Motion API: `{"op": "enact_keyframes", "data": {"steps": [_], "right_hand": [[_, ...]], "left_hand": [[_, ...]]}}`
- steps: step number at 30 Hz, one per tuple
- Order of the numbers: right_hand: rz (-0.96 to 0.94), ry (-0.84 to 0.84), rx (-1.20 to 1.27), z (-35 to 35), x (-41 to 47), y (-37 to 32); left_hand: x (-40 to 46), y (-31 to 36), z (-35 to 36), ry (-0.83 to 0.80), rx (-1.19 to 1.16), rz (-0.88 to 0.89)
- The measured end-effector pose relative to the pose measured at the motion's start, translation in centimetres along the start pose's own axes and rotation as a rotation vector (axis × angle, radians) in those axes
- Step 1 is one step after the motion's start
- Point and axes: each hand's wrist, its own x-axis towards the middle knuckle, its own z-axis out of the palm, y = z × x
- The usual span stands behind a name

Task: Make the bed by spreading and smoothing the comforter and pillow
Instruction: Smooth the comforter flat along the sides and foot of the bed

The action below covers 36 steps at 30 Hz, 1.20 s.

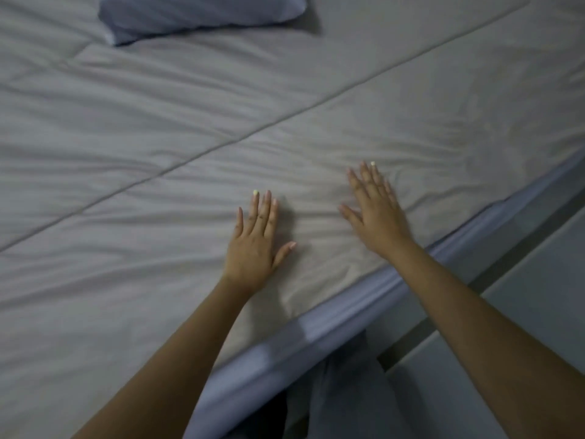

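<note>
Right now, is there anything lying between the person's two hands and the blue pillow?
Nothing but bare, wrinkled grey comforter, crossed by one stitched seam, between the left hand, right hand and blue pillow in the head view.

- The room is dim and the light is soft.
- The bed point(316, 337) has a light blue sheet along its side.
- The floor point(538, 299) is pale grey, with a dark strip point(493, 274) next to the bed.

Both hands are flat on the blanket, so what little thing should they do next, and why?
Probably slide both open hands, left hand and right hand, outward across the comforter, away from the near edge. Wrinkles fan out around them, while the pillow already lies at the far end.
</note>
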Motion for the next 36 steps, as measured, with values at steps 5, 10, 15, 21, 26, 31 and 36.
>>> {"op": "enact_keyframes", "data": {"steps": [5, 10, 15, 21, 26, 31, 36], "right_hand": [[-0.153, -0.103, -0.083, 7.3, -3.5, -12.9], [-0.123, -0.077, -0.105, 10.6, -3.8, -15.1], [-0.194, -0.048, -0.089, 11.4, -7.7, -13.6], [-0.142, -0.128, -0.203, 9.9, -6.7, -13.5], [-0.030, -0.116, -0.168, 9.1, -6.9, -16.6], [-0.003, -0.073, -0.101, 10.4, -8.9, -26.4], [-0.030, -0.049, -0.063, 13.5, -12.9, -37.4]], "left_hand": [[-12.0, -9.4, 2.0, -0.110, 0.067, -0.107], [-12.9, -10.7, 3.4, -0.162, 0.118, -0.070], [-16.2, -7.6, 4.3, -0.148, 0.038, -0.059], [-15.7, -8.9, 2.9, -0.108, -0.012, -0.083], [-18.7, -14.5, 0.6, -0.047, -0.077, -0.149], [-25.3, -22.6, -1.1, -0.075, -0.034, -0.119], [-33.5, -30.0, -2.9, -0.066, 0.019, -0.081]]}}
